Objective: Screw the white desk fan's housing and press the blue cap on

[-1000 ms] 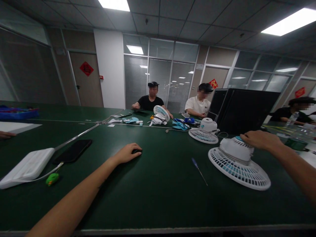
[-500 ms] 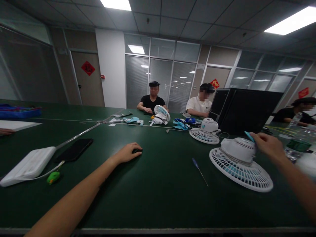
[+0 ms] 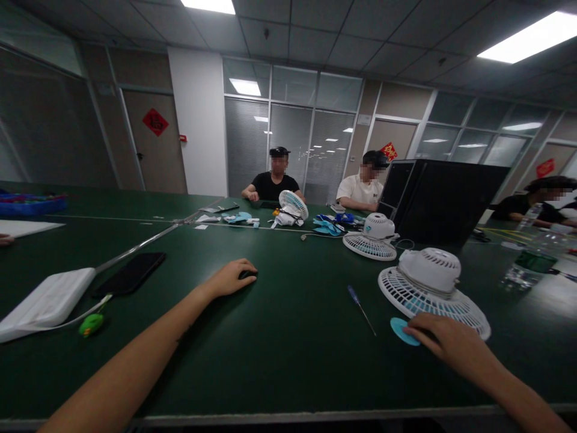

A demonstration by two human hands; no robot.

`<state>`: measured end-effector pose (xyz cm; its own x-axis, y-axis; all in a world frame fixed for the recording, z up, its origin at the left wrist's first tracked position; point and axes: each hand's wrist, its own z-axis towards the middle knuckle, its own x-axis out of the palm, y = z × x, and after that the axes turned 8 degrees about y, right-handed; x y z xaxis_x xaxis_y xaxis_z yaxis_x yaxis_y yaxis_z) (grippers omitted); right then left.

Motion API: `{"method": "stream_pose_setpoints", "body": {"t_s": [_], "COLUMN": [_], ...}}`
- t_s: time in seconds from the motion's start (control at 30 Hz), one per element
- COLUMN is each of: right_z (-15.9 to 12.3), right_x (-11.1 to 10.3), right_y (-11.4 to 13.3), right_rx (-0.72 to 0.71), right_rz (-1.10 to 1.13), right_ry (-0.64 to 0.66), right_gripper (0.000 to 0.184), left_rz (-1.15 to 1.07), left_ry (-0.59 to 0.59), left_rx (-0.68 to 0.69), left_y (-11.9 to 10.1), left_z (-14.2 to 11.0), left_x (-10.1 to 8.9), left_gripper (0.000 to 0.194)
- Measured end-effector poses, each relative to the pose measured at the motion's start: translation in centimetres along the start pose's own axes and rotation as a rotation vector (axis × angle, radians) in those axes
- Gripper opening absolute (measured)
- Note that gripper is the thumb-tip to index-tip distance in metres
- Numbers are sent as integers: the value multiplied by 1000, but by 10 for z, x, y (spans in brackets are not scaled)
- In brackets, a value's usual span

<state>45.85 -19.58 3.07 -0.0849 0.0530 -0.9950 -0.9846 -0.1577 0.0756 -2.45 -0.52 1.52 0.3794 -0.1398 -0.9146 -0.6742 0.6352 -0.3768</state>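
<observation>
My left hand (image 3: 232,278) rests on the green table (image 3: 288,361), fingers curled over a small dark object (image 3: 247,275) I cannot name. My right hand (image 3: 444,338) lies near the front edge, its fingertips pinching a round blue disc (image 3: 402,331) against the table. Just behind that hand a white fan (image 3: 431,285) lies face down on its grille. A thin blue-handled screwdriver (image 3: 360,308) lies between my hands.
A second white fan (image 3: 372,238) lies further back by a large black box (image 3: 439,201). A phone (image 3: 130,273), a white pack (image 3: 45,304) and a green clip (image 3: 91,324) sit left. A water bottle (image 3: 525,264) stands right. Three people sit at the far side.
My right hand lifted the blue disc off the top of the near fan and brought it down to the table in front of the fan. The left hand stayed put.
</observation>
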Motion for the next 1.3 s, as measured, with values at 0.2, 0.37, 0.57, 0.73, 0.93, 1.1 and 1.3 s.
{"method": "stream_pose_setpoints", "body": {"t_s": [0.2,0.37,0.57,0.73,0.93,1.1,1.3], "right_z": [21,68,107,99,83,84,82], "right_x": [-35,-84,-105,-100,-83,-57,-21], "right_y": [-25,-65,-85,-80,-72,-54,-56], "right_rx": [124,284,311,209,440,651,705], "right_rz": [-266,-341,-220,-116,315,1082,1362], "right_ry": [-386,-221,84,-101,-644,-968,-897], "right_gripper": [57,70,73,64,47,51,41], "left_rz": [-5,5,-6,-5,-21,19,15], "left_ry": [-25,-3,1,-8,-9,4,4], "left_rx": [13,1,-4,3,-3,5,8], "left_y": [3,1,3,1,-1,3,3], "left_z": [2,1,2,1,1,2,2], "left_x": [2,1,2,1,0,3,2], "left_gripper": [40,39,39,40,44,43,42]}}
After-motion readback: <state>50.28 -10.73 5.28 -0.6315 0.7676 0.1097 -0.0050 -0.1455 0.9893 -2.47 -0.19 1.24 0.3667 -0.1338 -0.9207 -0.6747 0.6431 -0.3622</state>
